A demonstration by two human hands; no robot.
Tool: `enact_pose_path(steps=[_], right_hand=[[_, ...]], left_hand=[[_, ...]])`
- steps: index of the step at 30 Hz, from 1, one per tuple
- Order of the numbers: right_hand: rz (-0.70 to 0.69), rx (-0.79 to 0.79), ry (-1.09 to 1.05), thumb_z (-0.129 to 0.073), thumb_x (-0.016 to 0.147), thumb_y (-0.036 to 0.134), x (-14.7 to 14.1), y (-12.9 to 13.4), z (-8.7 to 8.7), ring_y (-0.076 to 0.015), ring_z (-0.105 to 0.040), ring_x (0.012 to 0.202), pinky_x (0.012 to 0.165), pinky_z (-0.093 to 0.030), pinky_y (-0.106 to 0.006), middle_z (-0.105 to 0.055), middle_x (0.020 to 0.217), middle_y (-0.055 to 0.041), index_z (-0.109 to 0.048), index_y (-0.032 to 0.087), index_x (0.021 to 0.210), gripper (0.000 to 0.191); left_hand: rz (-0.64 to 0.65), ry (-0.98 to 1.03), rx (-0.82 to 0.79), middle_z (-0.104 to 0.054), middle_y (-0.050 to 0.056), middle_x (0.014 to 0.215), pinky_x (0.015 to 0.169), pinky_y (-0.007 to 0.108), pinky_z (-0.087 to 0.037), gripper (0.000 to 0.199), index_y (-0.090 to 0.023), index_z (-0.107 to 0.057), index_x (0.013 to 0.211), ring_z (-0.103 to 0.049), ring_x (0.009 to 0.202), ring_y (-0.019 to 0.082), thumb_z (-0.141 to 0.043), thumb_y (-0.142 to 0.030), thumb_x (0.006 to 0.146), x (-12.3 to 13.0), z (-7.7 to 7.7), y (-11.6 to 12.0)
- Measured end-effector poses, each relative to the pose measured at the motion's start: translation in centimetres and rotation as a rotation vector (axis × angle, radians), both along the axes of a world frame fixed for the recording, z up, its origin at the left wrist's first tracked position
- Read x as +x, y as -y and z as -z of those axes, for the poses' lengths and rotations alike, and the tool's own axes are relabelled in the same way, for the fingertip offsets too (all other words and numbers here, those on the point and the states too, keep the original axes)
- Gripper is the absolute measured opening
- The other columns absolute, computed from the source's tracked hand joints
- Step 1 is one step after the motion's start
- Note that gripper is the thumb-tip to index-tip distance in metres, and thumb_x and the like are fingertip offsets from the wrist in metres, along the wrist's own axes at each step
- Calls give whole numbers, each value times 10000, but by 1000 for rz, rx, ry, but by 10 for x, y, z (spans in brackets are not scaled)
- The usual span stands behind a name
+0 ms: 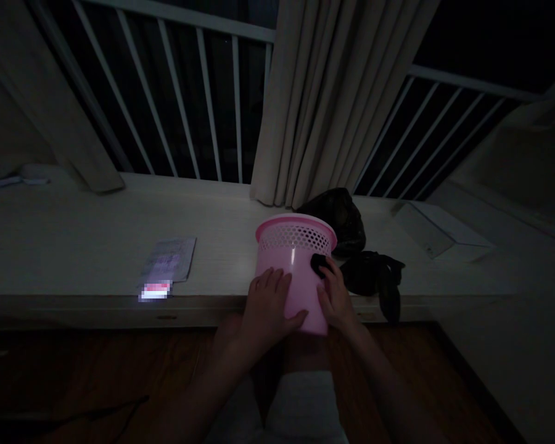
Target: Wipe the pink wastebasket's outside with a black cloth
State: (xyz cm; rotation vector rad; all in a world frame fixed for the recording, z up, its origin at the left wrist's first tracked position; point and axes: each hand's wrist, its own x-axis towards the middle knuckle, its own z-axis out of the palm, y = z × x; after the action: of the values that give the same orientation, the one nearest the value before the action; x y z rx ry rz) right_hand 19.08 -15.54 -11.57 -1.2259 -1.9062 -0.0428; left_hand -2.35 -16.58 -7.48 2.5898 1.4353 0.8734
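A pink plastic wastebasket [300, 296], with a band of round holes below its rim, is tilted in front of me at the edge of the white counter. My left hand [269, 302] lies across its near side and holds it, thumb stretched toward the right. Closed fingers of my right hand [337, 297] grip a small black wad [320, 265] against the basket's right side; whether it is cloth or plastic I cannot tell. Just right of that hand, a black plastic bag [374, 274] hangs partly over the counter edge.
Behind the basket sits a bulging black bag [346, 219]. A white box [444, 228] stands at the right of the counter [97, 228]. On the left lie papers [169, 259] and a bright, blurred-out object [156, 290]. Curtains [333, 92] and white railings [203, 92] are at the back.
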Motion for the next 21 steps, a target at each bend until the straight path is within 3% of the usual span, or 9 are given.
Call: enact_pose_path(steps=[4,11,15,17,21], right_hand=[[5,8,4,-426,937,257,1,0,1,-292,-332,1397,1081,-368,-563,-319,1497,-181,-391,189,1368,438],[14,0,23,-430,932,264,6,0,3,-291,-349,1390,1077,-378,-552,-350,1489,-183,-407,179,1366,443],[20,7,30,-432,934,257,7,1,3,-289,-344,1394,1075,-381,-553,-342,1494,-186,-395,178,1376,451],[12,1,37,-444,933,259,6,2,2,-290,-343,1395,1076,-382,-549,-329,1500,-187,-381,182,1387,465],[8,1,30,-458,932,269,4,1,1,-297,-352,1386,1070,-391,-550,-331,1492,-188,-379,187,1386,468]], left_hand=[[112,-112,-6,-522,205,1343,1029,533,-336,726,-124,-486,1321,-440,1259,387,-654,-545,754,-1,-9,-8],[295,-201,-3,-500,164,1385,1057,522,-307,701,-170,-475,1351,-418,1280,367,-643,-525,770,1,-24,-18],[357,-133,-15,-469,165,1429,1084,542,-283,668,-181,-485,1346,-393,1323,361,-641,-505,784,-2,-17,-26],[279,-15,-30,-422,182,1467,1095,554,-279,656,-179,-468,1358,-356,1362,356,-622,-498,805,-5,-3,-32],[-54,242,-165,-249,224,1549,1089,576,-307,843,-161,-270,1473,-236,1425,379,-602,-555,806,-8,30,-36]])
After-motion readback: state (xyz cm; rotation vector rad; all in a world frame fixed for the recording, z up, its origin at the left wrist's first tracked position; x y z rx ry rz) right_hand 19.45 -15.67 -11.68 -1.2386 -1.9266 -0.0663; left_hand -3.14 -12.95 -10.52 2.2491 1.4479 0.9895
